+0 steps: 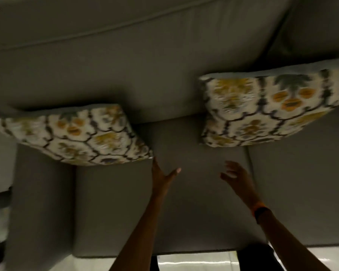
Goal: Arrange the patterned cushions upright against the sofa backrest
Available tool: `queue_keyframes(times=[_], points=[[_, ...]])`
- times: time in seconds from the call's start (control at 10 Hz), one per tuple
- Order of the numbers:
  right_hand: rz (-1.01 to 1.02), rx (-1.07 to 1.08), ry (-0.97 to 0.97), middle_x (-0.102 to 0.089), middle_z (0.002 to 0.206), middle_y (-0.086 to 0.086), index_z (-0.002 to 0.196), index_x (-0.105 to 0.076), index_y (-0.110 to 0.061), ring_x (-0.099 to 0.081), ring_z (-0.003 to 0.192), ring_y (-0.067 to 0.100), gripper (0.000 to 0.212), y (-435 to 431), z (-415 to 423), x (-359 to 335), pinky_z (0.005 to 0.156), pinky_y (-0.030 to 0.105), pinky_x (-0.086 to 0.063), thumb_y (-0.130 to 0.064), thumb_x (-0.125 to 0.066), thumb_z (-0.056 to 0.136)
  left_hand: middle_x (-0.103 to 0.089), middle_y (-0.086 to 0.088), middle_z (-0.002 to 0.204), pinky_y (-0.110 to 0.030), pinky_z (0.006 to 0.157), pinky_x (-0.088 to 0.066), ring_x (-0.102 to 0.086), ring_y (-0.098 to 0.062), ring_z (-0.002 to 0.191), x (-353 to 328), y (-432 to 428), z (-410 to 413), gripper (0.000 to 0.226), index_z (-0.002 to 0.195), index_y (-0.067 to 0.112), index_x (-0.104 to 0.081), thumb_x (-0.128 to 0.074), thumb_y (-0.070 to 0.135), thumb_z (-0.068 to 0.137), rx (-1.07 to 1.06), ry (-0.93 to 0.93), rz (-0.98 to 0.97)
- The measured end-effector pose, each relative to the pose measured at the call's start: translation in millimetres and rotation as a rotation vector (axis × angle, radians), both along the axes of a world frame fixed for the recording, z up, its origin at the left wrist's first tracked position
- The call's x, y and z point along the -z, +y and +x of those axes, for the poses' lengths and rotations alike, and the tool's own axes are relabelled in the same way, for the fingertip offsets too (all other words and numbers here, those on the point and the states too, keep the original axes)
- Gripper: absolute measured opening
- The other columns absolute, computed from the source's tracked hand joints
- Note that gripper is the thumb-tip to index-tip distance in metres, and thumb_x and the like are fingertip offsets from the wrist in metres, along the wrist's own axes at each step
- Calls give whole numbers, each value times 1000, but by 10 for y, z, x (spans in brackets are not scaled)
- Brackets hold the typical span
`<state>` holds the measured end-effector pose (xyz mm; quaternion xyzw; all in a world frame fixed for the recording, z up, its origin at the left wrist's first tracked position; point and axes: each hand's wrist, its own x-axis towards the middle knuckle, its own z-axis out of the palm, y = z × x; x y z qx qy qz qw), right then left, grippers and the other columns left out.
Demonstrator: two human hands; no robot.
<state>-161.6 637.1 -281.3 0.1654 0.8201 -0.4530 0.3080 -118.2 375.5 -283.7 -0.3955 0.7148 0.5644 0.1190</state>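
Note:
Two patterned cushions, cream with dark lattice lines and yellow-orange flowers, lean against the grey sofa backrest (pixel 125 65). The left cushion (pixel 76 135) sits tilted over the left seat, its lower right corner close to my left hand (pixel 162 177). The right cushion (pixel 272 108) stands higher and further right. My left hand is open, fingers stretched towards the left cushion's corner; whether it touches is unclear. My right hand (pixel 237 178) hovers open above the middle seat, below the right cushion and apart from it. The picture is blurred.
The grey sofa seat (pixel 184 212) spans the middle, with a seam to the right seat cushion (pixel 301 192). The left armrest (pixel 41 202) runs down the left side. Glossy white floor (pixel 194 263) shows at the bottom edge. An orange-and-black band (pixel 260 211) is on my right wrist.

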Motion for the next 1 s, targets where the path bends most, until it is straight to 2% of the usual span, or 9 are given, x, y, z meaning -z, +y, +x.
queue_keyframes(times=[0.1, 0.2, 0.3, 0.4, 0.5, 0.6, 0.7, 0.8, 1.0], points=[[-92, -152, 33, -69, 127, 12, 129, -63, -6, -68, 113, 26, 54, -1256, 230, -34, 90, 24, -52, -10, -85, 79, -25, -16, 158, -53, 108, -43, -36, -32, 140, 56, -1042, 568, 115, 154, 18, -5, -84, 8, 71, -212, -71, -1], [-228, -198, 173, -46, 152, 0, 149, -43, -8, -48, 136, 18, 97, -2484, 196, -202, 102, 13, -42, -17, -94, 67, -20, -13, 159, -48, 109, -40, -31, -29, 143, -81, -2142, 914, 117, 153, 24, 2, -80, 2, 74, -355, -26, -103], [-383, -165, 209, -26, 164, -1, 160, -14, -16, -32, 142, 7, 125, -3395, -8, -368, 117, 24, -37, -19, -96, 65, -25, -1, 155, -11, 108, -27, -24, 19, 131, -324, -3141, 982, 109, 154, 14, -5, -81, 25, 76, -228, 59, -259], [-413, -27, 273, -44, 154, 11, 156, -24, -7, -45, 140, 21, 108, -3793, -167, -367, 114, 34, -46, 0, -90, 70, -42, -3, 144, -10, 104, -34, -41, 14, 124, -439, -3836, 728, 106, 149, 7, -23, -88, 28, 67, -84, 61, -252], [-388, -1, 337, -51, 150, 10, 154, -30, -9, -53, 135, 19, 103, -3836, -203, -401, 104, 21, -51, 2, -89, 70, -57, -5, 125, -24, 92, -48, -59, -9, 110, -402, -4067, 420, 98, 137, 9, -44, -91, 43, 57, -6, 8, -173], [-367, 3, 323, -53, 149, 12, 153, -32, -6, -54, 137, 22, 100, -3874, -248, -347, 107, 32, -51, 1, -89, 70, -56, -18, 139, -8, 78, -52, -65, 1, 102, -254, -3941, 303, 89, 135, 7, -51, -89, 38, 60, -44, 63, 42], [-323, -8, 323, -56, 146, 13, 150, -37, -3, -57, 133, 18, 96, -3875, -260, -297, 102, 28, -55, 1, -89, 70, -48, -14, 142, -26, 94, -46, -53, -12, 105, -317, -3874, 291, 117, 139, 7, -40, -87, 62, 46, -78, 34, -158], [-220, -10, 392, -51, 148, 7, 153, -32, -9, -53, 133, 8, 105, -3836, -135, -271, 103, 17, -49, -9, -93, 68, -33, 4, 149, -28, 114, -36, -39, -9, 133, -288, -3786, 316, 121, 149, 11, -21, -93, 29, 54, -97, 224, -115], [188, -97, 416, -34, 152, 9, 154, -27, -21, -36, 140, 30, 86, -3776, 690, -520, 114, 52, -42, -35, -76, 84, -22, -7, 161, -53, 117, -32, -27, -27, 145, -504, -3207, 1018, 106, 150, 33, -16, -72, 67, 67, -28, 135, -263]])
